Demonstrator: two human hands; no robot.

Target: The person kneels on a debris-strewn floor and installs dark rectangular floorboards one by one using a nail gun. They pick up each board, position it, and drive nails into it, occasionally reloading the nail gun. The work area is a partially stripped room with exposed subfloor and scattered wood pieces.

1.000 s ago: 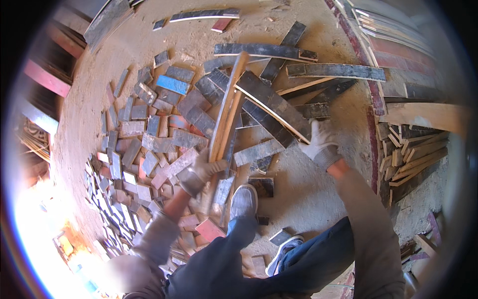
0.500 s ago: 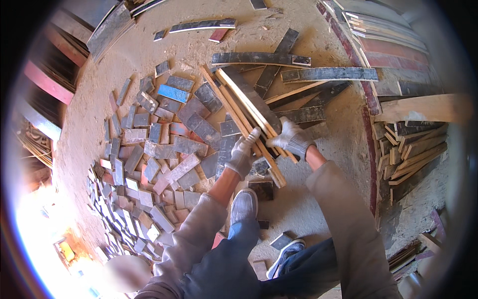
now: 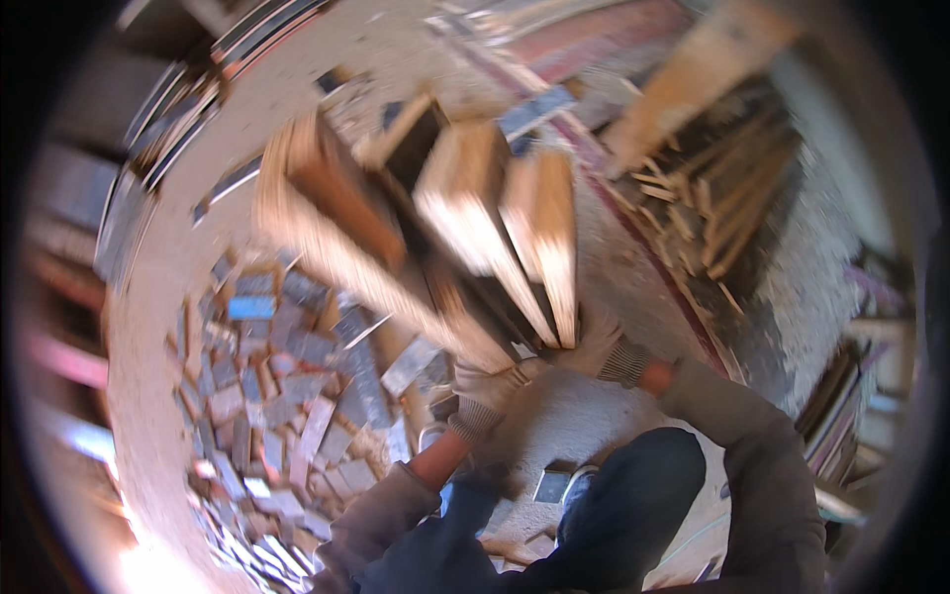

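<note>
In front of me, a loose bundle of wooden strips (image 3: pixel 460 193) is tilted up, its pale ends fanned out toward the camera and smeared by motion. My left hand (image 3: pixel 487 392), in a light work glove, grips the lower left of the bundle. On the lower right, my gloved right hand (image 3: pixel 598 346) is closed around the same strips, close beside the left. The strips hide most fingers of both hands. Dark faces show between the pale edges of the wood.
A wide heap of short cut boards (image 3: pixel 314 436) covers the floor to the left, with a blue piece (image 3: pixel 251 307) among them. Stacked wood strips (image 3: pixel 732 213) lie at the right, below a thick timber beam (image 3: pixel 698 74). A dark block (image 3: pixel 556 485) rests near my feet.
Both hands have lifted the strips off the floor pile and swung their far ends up toward the camera. My view has turned, shifting the surroundings.
</note>
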